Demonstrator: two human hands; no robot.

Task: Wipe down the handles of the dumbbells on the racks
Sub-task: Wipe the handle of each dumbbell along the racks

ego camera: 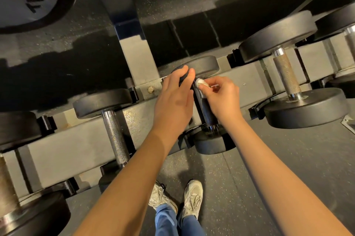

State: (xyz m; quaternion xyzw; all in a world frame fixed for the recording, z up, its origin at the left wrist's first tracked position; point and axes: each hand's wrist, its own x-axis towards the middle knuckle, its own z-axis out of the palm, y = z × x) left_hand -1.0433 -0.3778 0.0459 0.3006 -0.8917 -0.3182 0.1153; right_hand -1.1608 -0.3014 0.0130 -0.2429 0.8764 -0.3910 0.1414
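A small dumbbell lies on the grey rack [76, 147] in the middle of the view, its dark handle [206, 109] running toward me. My right hand [222, 97] pinches a small white wipe [200, 82] against the far end of that handle. My left hand [173, 101] reaches over the far black weight head [203, 65], its fingers curled round a dark rounded thing there that I cannot identify. The near head [211, 141] sits at the rack's front edge.
A dumbbell with a knurled silver handle [115, 135] rests to the left. A larger one with a rusty handle [286, 74] rests to the right. A black rack post [132, 33] rises behind my left hand. My shoes [192, 197] stand on speckled rubber floor.
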